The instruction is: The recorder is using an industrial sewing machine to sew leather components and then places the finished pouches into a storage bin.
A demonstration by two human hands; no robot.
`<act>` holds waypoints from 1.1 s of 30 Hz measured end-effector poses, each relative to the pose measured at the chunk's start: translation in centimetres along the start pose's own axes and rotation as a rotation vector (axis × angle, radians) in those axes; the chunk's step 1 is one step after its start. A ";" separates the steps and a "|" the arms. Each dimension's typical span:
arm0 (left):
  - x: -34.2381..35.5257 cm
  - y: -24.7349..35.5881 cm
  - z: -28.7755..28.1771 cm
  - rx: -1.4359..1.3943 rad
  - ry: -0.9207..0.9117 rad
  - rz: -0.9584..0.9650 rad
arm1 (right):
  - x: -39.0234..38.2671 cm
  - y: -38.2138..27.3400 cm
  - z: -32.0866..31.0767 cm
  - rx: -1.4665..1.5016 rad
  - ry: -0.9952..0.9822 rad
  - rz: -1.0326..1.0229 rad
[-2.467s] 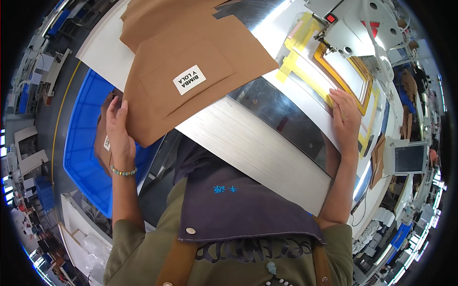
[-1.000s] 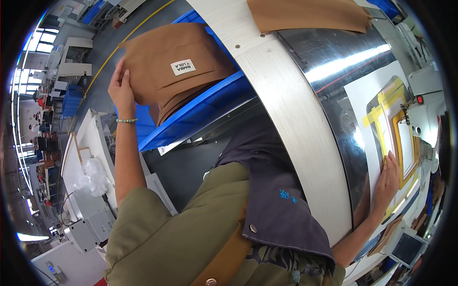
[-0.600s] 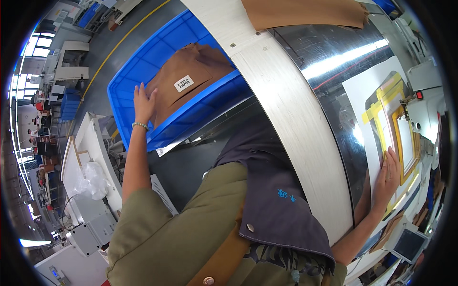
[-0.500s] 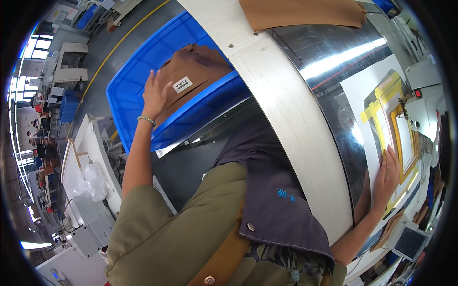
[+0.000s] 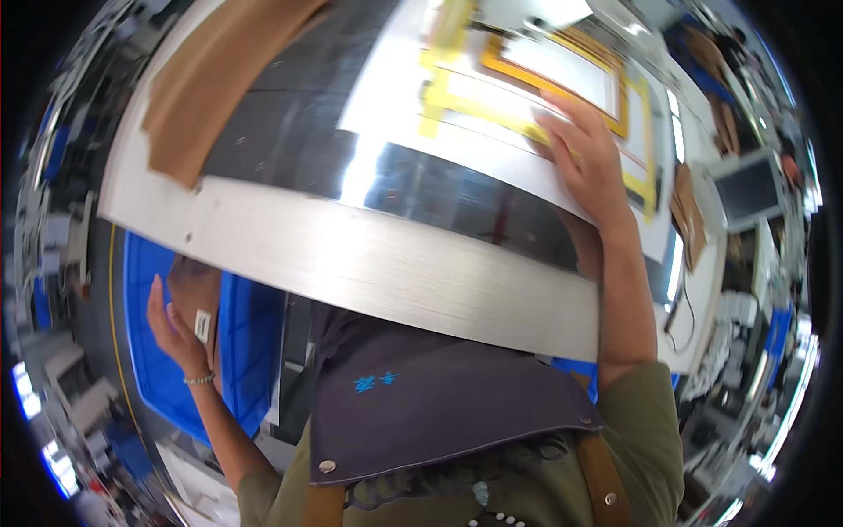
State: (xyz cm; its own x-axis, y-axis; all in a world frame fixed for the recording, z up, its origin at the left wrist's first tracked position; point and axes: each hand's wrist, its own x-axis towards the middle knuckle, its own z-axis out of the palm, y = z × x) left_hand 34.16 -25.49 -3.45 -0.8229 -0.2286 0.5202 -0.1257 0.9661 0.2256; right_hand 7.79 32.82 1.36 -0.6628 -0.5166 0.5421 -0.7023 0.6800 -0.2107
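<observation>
The left hand (image 5: 173,323) hangs open over the blue bin (image 5: 246,338) below the counter's (image 5: 369,263) near left edge, fingers spread beside the brown fabric piece (image 5: 195,294) lying there; it grips nothing. The right hand (image 5: 590,158) lies flat and open on the yellow-framed template (image 5: 492,97) far right. Judged best: keep that palm pressing evenly so the template cannot slide.

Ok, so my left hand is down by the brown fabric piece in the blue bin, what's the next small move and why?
Probably lift the left hand clear of the blue plastic bin. The brown fabric piece with the white label already lies inside the bin, and the fingers look open beside it rather than gripping. The right hand rests flat on the white template with yellow frames on the table.
</observation>
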 end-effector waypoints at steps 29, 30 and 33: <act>21.1 39.7 14.4 -0.628 -0.256 1.141 | -0.2 0.4 2.1 0.075 -0.164 0.061; 21.0 39.3 15.7 -0.653 -0.275 1.074 | -0.3 0.3 2.1 0.104 -0.125 0.042; 21.2 38.0 18.2 -0.727 -0.401 0.904 | -0.7 0.7 1.7 0.171 -0.104 0.055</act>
State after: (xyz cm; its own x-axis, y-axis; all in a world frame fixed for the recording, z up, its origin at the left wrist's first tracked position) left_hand 1.84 8.55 1.15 -0.5820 0.6659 0.4667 0.8113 0.4368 0.3885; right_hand 7.32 32.76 -0.55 -0.7185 -0.5377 0.4413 -0.6922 0.6152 -0.3774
